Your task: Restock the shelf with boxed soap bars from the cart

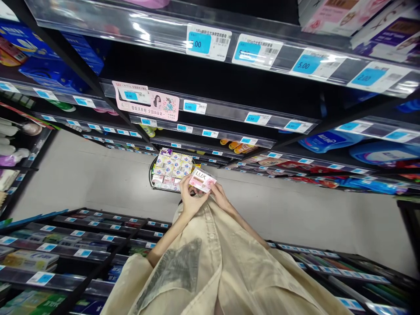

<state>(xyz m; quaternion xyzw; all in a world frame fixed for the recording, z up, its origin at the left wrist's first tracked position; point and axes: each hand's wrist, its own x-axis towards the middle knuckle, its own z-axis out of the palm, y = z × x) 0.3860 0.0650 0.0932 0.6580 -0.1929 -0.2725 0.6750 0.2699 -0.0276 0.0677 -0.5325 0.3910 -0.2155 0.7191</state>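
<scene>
A pink and white LUX soap box (202, 180) is held low in front of me with both hands. My left hand (189, 197) grips its left side, fingers curled round the edge. My right hand (219, 195) holds its right lower corner. Just beyond the box sits a basket (151, 175) packed with several small soap boxes (173, 169) in white, pink and blue. My beige shirt (210, 267) fills the lower middle of the view.
Store shelves with blue price tags (199, 43) line both sides of a grey-floored aisle (98, 179). A pink promotional sign (146, 99) hangs on one shelf edge. Blue detergent bags (323, 141) lie on the right shelves, boxed goods (29, 259) on the lower left shelves.
</scene>
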